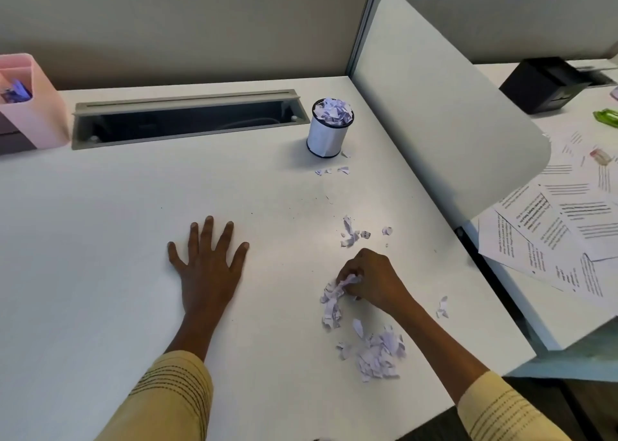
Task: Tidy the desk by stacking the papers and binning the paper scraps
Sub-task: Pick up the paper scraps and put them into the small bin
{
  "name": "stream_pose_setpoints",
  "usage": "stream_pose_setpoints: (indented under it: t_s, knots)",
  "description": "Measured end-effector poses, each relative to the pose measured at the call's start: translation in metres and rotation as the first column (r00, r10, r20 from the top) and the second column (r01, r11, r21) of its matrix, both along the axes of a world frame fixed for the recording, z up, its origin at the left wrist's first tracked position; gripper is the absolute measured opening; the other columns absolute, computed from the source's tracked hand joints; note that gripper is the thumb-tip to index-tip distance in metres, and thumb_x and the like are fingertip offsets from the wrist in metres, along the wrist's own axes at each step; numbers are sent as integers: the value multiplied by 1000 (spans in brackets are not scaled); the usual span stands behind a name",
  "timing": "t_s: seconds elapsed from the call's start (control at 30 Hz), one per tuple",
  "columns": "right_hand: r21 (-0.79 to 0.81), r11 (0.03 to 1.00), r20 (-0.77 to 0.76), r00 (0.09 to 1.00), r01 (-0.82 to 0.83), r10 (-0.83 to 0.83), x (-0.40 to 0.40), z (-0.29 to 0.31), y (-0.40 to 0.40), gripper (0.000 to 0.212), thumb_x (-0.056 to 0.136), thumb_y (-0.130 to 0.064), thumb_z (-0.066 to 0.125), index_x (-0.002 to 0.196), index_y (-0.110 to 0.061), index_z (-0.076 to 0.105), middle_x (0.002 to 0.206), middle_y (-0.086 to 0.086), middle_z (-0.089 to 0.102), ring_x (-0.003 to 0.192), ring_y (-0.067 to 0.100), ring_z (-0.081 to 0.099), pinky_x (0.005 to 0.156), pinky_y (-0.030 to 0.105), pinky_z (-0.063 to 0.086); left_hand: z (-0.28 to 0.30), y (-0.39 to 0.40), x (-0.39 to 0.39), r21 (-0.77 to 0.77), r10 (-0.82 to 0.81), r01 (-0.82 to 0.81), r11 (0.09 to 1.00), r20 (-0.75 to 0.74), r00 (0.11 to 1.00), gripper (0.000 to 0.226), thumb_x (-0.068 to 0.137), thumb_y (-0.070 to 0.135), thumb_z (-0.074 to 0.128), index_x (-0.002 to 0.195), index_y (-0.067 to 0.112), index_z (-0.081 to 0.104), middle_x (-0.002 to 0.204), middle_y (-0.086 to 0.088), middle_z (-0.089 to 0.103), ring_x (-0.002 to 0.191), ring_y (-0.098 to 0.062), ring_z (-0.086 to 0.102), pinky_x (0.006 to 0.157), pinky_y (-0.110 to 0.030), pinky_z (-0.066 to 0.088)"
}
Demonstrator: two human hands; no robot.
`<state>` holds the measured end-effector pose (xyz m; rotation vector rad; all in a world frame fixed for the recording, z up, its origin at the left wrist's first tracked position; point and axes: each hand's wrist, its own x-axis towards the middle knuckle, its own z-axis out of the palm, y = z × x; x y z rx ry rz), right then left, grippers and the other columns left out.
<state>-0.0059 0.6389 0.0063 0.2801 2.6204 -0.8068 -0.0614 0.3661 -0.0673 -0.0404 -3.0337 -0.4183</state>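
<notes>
1. The step in hand, by my reading, is binning scraps — the right hand (369,282) has its grip curled round a bunch of torn paper scraps (334,298) on the desk (100,240), towards the right edge.
2. The left hand (207,263) lies flat with fingers spread apart, holding nothing, near the desk's middle.
3. The bin (329,128) stands near the far right corner, already heaped above its rim with crumpled bits; a few fragments (332,170) lie just beside its base.
4. More loose scraps remain: a pile (379,355) near the front edge, a small cluster (351,233) beyond the right hand, and a stray piece (442,307) by the right edge.
5. The next move likely calls for lifting the bunch to the bin and pressing it in — the heap looks ready to spill.
6. Scraps are thin, pale, ragged and light; the bin is a small white cylinder with dark rims; the desk is smooth and matt.
7. Printed sheets (568,226) lie fanned and unstacked on the neighbouring surface past the divider (434,113)
</notes>
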Motion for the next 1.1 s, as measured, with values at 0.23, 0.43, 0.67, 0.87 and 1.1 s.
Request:
stream_pose_setpoints:
  t_s: [0.23,0.43,0.67,0.87,1.1]
  knots:
    - [-243,966,12,996,91,-91,-61,27,12,17,70,13,65,75,-1,73,57,3,65,49,17,65,52,20,54,-2,0,0,-16,2,-2,1000,3,1000,64,90,61,20,143,30,42,153,-5,33,144,-28,24,112,-61,7]
    - [-394,913,-232,949,107,-212,-160,85,26,16,70,12,73,85,9,70,69,12,65,48,13,61,55,25,58,0,0,0,-31,1,-1,1000,-5,1000,63,90,60,22,141,29,44,152,-5,36,142,-28,28,111,-60,10]
    - [-111,984,-406,897,140,-173,-263,110,31,24,68,5,72,91,0,73,77,15,67,61,13,63,65,20,57,0,1,0,-55,10,-10,998,1,1000,61,91,58,26,141,30,45,152,-4,37,141,-27,32,111,-59,13]
    - [-37,995,-343,934,96,-102,-287,118,27,33,65,-5,82,97,-4,73,86,18,68,59,17,60,60,17,55,0,0,-1,-63,23,-22,998,16,1000,61,90,59,25,140,31,46,151,-3,37,141,-26,32,111,-59,13]
    - [-72,988,-570,807,139,-156,-279,109,39,14,78,-18,71,91,-13,73,87,7,71,80,28,67,77,37,55,1,1,-1,-60,26,-25,998,15,1000,60,90,58,26,139,31,47,151,-3,37,140,-25,32,111,-59,15]
